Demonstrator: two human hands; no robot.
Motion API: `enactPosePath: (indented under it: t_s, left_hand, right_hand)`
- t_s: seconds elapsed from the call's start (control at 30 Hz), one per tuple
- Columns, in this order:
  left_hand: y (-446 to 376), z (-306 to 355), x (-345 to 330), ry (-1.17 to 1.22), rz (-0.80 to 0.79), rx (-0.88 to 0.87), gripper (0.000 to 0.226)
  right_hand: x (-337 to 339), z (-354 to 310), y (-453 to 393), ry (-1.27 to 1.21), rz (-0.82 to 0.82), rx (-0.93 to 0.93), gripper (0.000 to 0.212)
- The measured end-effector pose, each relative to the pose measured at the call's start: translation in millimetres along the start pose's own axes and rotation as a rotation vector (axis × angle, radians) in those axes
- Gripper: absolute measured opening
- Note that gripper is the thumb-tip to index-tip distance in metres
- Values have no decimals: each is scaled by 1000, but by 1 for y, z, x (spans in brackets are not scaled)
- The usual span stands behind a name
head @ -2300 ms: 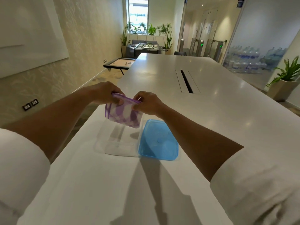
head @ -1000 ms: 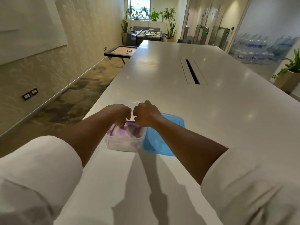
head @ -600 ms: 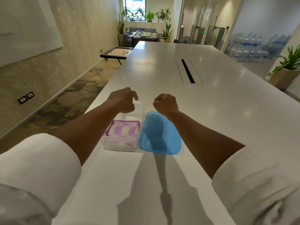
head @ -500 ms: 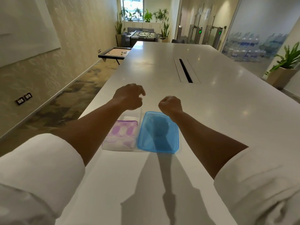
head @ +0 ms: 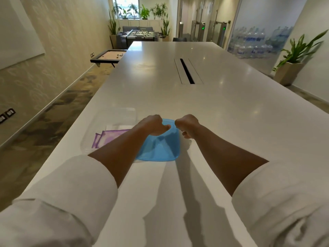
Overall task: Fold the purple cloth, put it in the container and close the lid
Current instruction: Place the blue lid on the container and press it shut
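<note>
**Both hands at the far edge of the blue lid, cloth already in the container**

The blue lid [head: 160,148] serves as the landmark: it lies on the white table [head: 231,107], near the table's left edge, with its near rim flat on the surface.

Directly left of the lid stands the clear container [head: 124,113], its far rim showing as a faint transparent outline. Inside it lies the purple cloth [head: 106,139], folded, with stacked edges visible at its left side; the person's left forearm crosses in front of the rest of it. The container is open, with the lid not on it.

At the lid's far left corner sits the left hand [head: 153,126], fingers curled under and the thumb pointing toward the lid's far edge. It appears to grip that edge, though the actual contact is hidden behind the knuckles. At the lid's far right corner sits the right hand [head: 187,124], curled into a loose fist, its thumb tucked low beside the lid's right rim. Whether it pinches the lid cannot be told from this view. The two hands are near each other, with a strip of blue showing between them.

Beyond the lid, further along the table, runs a dark cable slot [head: 187,72]. Rolled white sleeves [head: 71,193] cover both upper arms.
</note>
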State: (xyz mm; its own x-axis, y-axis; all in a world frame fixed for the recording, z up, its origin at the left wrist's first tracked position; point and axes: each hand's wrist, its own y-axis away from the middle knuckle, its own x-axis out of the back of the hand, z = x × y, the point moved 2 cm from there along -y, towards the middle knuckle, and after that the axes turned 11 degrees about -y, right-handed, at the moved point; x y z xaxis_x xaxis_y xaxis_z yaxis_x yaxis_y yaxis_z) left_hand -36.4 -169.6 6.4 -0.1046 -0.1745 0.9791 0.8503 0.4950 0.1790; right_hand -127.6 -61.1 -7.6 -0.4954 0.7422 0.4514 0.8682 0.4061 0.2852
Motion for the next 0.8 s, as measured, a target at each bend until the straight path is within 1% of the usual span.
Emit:
enactPosePath:
  t_s: [0.07, 0.27, 0.33, 0.4, 0.47, 0.5, 0.57, 0.63, 0.73, 0.8]
  left_hand:
    - [1, 6, -13, -26, -49, 33, 71]
    - [4, 20, -30, 72, -112, 85, 80]
    - [3, 24, -29, 109, -118, 84, 81]
    - [2, 29, -22, 199, -107, 63, 72]
    - [0, 32, -12, 323, -80, 41, 54]
    - [0, 33, -5, 393, -78, 54, 49]
    - [1, 31, 8, 518, -114, 99, 46]
    - [-2, 25, 21, 610, -121, 107, 41]
    - [-5, 11, 41, 789, -47, 136, 26]
    - [-3, -3, 50, 957, -22, 181, 31]
  right_hand:
    - [0, 6, 2, -22, -32, -65, 9]
    - [1, 12, 8, -297, -106, -259, 13]
    - [2, 9, 10, -378, -95, -295, 15]
    - [4, 4, 10, -441, -68, -285, 18]
    - [5, -3, 8, -531, -57, -245, 24]
    - [5, -7, 7, -580, -64, -223, 25]
    - [6, -16, 7, -676, -85, -189, 24]
    - [6, -28, 9, -759, -106, -154, 24]
    - [5, -45, 12, -838, -122, -94, 18]
    - [3, -58, 16, -853, -131, -53, 17]
